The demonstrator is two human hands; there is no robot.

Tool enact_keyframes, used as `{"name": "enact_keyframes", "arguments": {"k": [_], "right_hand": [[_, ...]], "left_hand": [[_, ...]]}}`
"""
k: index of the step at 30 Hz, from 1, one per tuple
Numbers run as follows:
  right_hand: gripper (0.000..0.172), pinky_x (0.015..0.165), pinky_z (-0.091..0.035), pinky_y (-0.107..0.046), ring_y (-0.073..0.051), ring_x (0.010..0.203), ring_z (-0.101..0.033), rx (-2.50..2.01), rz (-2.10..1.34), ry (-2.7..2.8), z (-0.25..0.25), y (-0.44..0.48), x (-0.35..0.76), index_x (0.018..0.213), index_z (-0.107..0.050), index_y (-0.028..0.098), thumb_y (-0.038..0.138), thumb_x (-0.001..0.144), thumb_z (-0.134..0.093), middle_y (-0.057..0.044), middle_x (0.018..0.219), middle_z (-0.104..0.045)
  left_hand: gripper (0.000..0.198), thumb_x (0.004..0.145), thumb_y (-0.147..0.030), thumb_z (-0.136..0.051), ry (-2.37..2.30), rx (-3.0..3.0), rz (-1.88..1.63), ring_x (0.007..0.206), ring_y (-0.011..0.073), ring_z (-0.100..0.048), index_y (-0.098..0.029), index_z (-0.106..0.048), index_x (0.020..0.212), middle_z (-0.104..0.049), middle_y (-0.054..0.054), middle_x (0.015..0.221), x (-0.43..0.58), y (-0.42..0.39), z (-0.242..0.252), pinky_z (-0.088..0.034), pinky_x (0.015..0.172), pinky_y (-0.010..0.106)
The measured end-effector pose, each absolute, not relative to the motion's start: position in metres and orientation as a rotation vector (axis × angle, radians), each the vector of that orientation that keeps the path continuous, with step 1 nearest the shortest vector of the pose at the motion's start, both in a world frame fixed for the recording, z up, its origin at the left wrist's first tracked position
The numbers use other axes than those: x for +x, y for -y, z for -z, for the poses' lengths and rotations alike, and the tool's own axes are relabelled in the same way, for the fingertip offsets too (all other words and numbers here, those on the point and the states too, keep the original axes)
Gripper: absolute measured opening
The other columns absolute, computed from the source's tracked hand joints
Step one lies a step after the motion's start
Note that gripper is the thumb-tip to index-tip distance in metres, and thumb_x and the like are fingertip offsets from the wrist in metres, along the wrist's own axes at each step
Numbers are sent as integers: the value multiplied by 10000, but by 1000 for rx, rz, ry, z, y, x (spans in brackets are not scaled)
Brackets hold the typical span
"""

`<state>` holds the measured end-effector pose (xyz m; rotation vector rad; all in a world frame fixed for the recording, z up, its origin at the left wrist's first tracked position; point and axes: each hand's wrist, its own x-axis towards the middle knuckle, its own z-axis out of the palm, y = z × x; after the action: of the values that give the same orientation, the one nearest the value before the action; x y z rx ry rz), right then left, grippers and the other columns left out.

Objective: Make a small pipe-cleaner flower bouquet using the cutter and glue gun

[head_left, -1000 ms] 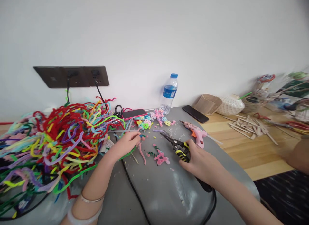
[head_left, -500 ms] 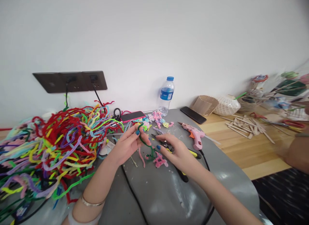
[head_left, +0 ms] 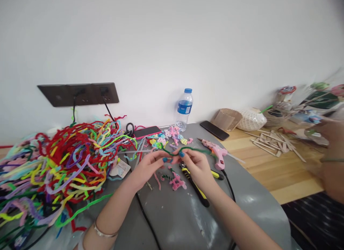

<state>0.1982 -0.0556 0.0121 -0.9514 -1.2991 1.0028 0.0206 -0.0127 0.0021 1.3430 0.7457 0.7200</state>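
On the gray, round-edged table (head_left: 174, 221), a multicoloured fuzzy pipe-cleaner heap (head_left: 75, 164) lies left; yellow-and-black pliers (head_left: 197, 187) lie right of a pink fuzzy figure (head_left: 177, 182), before a pink plastic glue gun (head_left: 219, 158); a clear cylindrical plastic bottle (head_left: 184, 109) stands far.

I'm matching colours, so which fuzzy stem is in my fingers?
The dark green stem, pinched in the right hand, unlike the pink stem on the table by the left hand.

Plastic water bottle (head_left: 181, 120): small white ring-like sign (head_left: 182, 108) on blue label (head_left: 185, 105), wording unreadable. White paper tag (head_left: 121, 168): too small for reading.
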Motion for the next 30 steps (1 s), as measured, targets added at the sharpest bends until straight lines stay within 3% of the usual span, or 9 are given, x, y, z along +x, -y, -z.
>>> {"name": "enact_keyframes", "arguments": {"k": [2,5,10,17,25,30], "right_hand": [[298,576,-467,-250,-147,589,-589,-967,-990,1153,-11,49,205,796,-664,201,489,869,-649,-12,620,-665],[318,531,-436,-222,-126,559,-556,-942,-1016,951,-10,41,212,810,-645,198,510,805,-709,-3,619,-654],[323,529,-437,-216,-114,543,-534,-928,-1071,823,-4,38,212,799,-640,194,492,749,-752,13,607,-623],[291,516,-431,-232,-126,538,-520,-942,-1105,827,2,33,208,807,-626,205,479,762,-715,20,607,-600],[232,523,-385,-227,-113,530,-479,-865,-1060,924,-21,-7,206,800,-634,203,432,798,-676,43,568,-558],[274,479,-345,-232,-109,478,-447,-865,-1143,964,-11,-43,192,766,-626,196,461,762,-694,50,525,-538]], "left_hand": [[283,863,-266,-592,-817,1600,-621,952,206,-624,-205,-653,1132,-671,71,1110,21,16,1,-501,859,355],[277,795,-192,-663,-807,2106,-522,1033,244,-577,-218,-684,1070,-661,61,1098,24,22,5,-450,956,417],[290,781,-287,-740,-736,2571,-362,1040,264,-544,-236,-687,1062,-657,44,1065,29,31,10,-420,942,433],[284,852,-92,-560,-716,2755,-405,1069,243,-538,-228,-653,1083,-676,57,1092,29,30,11,-386,928,398],[304,829,-113,-574,-810,2709,-356,1011,252,-544,-210,-583,1117,-678,61,1003,28,28,7,-428,885,380],[306,773,-92,-540,-884,2451,-580,1000,240,-564,-214,-579,1051,-662,65,986,29,27,2,-441,903,371]]}}
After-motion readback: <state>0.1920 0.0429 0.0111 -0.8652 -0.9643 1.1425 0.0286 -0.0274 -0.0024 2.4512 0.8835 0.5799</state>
